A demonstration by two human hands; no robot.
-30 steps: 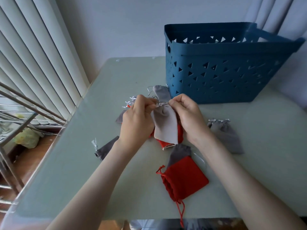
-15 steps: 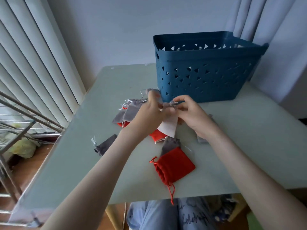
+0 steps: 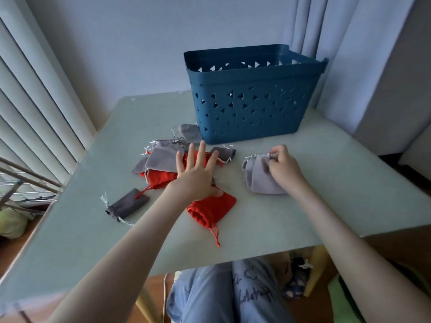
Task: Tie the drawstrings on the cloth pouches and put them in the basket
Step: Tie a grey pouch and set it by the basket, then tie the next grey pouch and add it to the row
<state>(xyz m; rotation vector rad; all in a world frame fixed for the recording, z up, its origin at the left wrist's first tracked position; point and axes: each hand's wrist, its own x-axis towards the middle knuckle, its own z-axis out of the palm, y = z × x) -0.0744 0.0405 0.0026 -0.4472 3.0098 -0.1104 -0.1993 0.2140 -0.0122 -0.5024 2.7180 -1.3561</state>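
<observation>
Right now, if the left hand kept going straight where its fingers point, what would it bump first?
Probably the blue basket, at its near left corner; the left hand points there, though depth is unclear.

The basket (image 3: pixel 251 108) is set at the back of the table (image 3: pixel 338 194). A pouch pile (image 3: pixel 161 159) is spread before its left corner, under the left hand (image 3: pixel 196 176). A single pouch (image 3: pixel 256 178) is pinched right of the pile by the right hand (image 3: pixel 283 169).

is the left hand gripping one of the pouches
No, the left hand is open, fingers spread straight, over the pile of pouches.
</observation>
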